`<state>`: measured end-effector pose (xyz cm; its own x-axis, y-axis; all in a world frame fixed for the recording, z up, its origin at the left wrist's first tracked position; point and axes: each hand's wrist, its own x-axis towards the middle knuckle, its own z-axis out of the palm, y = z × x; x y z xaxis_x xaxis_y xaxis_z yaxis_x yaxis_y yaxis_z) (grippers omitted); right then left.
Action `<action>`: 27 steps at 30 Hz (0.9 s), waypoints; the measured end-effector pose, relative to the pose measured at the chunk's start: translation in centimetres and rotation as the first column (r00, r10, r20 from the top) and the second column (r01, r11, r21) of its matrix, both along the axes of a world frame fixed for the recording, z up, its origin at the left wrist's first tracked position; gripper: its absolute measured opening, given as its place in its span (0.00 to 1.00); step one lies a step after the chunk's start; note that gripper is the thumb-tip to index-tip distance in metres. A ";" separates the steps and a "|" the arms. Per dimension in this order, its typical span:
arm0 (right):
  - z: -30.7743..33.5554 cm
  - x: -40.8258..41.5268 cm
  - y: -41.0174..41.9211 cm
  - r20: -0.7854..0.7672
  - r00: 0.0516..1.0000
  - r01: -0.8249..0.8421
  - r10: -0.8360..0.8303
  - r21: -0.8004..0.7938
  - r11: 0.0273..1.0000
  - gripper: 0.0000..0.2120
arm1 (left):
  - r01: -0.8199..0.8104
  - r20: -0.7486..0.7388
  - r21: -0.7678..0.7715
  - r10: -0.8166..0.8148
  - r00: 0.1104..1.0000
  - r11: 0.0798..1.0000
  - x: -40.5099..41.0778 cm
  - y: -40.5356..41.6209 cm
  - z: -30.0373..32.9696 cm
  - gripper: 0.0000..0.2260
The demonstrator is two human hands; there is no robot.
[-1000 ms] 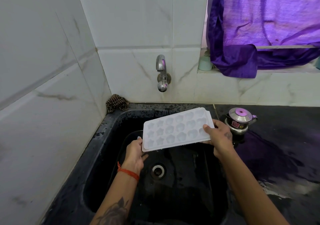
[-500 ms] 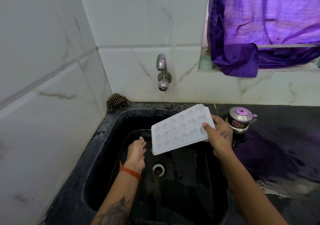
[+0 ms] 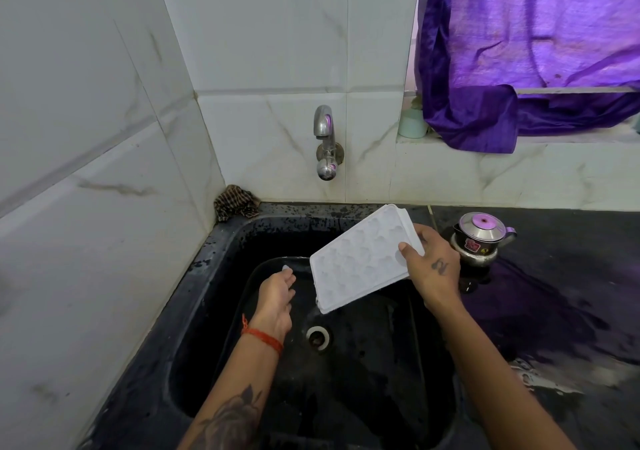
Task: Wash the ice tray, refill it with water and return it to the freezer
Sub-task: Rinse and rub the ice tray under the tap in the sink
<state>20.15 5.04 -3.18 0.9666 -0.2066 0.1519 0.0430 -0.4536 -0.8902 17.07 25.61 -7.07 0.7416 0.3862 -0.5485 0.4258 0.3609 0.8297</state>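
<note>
A white plastic ice tray [image 3: 360,262] with shaped cells hangs tilted over the black sink [image 3: 221,311], its low corner pointing down toward the drain [image 3: 318,336]. My right hand [image 3: 431,269] grips the tray's right end, thumb on top. My left hand [image 3: 277,297] is apart from the tray, lower left of it, fingers loosely spread and holding nothing, over a clear glass dish [image 3: 252,276] that lies in the sink. The chrome wall tap [image 3: 325,141] is above the sink; no water runs from it.
A small steel kettle [image 3: 479,238] stands on the wet black counter [image 3: 561,311] just right of the tray. A checked cloth [image 3: 235,202] is bunched in the back left corner. A purple curtain [image 3: 519,51] and a pale cup [image 3: 412,122] are on the window ledge.
My left hand let go of the tray and dropped away to the left. My right hand alone has tipped the tray steeper, its left end sinking toward the drain.
</note>
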 end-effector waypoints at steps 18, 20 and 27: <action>0.2 -0.3 1.2 0.127 0.984 -0.107 0.123 -0.131 0.986 0.16 | 0.024 0.080 0.216 -0.042 0.996 0.976 -0.1 0.0 0.5 0.11; 0.2 -0.5 1.3 0.156 0.977 -0.123 0.143 -0.131 0.984 0.16 | 0.022 0.088 0.259 -0.046 0.995 0.966 -0.1 0.0 0.2 0.07; 0.1 -0.6 1.3 0.231 0.955 -0.150 0.185 -0.163 0.975 0.15 | 0.033 0.093 0.329 -0.068 0.993 0.944 -0.3 -0.1 -0.1 0.08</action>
<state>19.50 6.37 -3.04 0.9155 -0.0040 0.4023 0.3359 -0.5426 -0.7699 16.79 25.54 -7.13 0.8101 0.4918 -0.3191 0.3433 0.0433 0.9382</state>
